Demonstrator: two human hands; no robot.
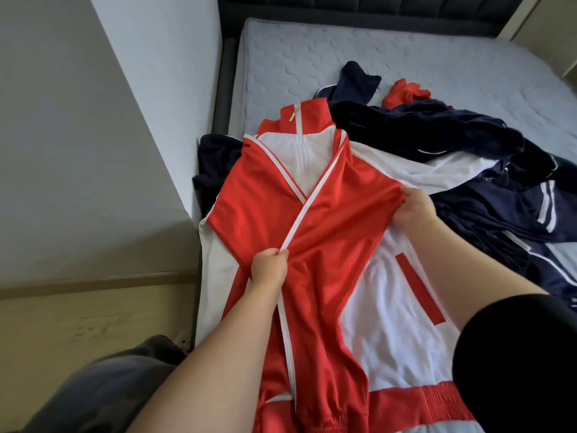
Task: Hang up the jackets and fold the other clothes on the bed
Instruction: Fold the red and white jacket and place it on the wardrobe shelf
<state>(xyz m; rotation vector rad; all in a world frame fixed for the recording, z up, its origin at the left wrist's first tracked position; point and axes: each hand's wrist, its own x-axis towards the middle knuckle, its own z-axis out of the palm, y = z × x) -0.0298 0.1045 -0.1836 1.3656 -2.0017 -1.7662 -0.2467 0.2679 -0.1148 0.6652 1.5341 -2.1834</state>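
Note:
A red and white track jacket (384, 295) lies front-up on the near left part of the bed, zipped, with both red sleeves crossed over its chest. My left hand (269, 267) pinches the white-striped edge of one sleeve (324, 245) near the middle. My right hand (412, 210) grips the same red sleeve at its right side. A heap of navy and white clothes (468, 164) lies just right of the jacket. A small red garment (402, 92) sits behind the heap.
The pale quilted mattress (343, 54) stretches toward a dark padded headboard (359, 10). A grey wall (78, 135) and wooden floor (78, 320) run along the bed's left side. A dark garment (212, 170) hangs off the left edge of the bed.

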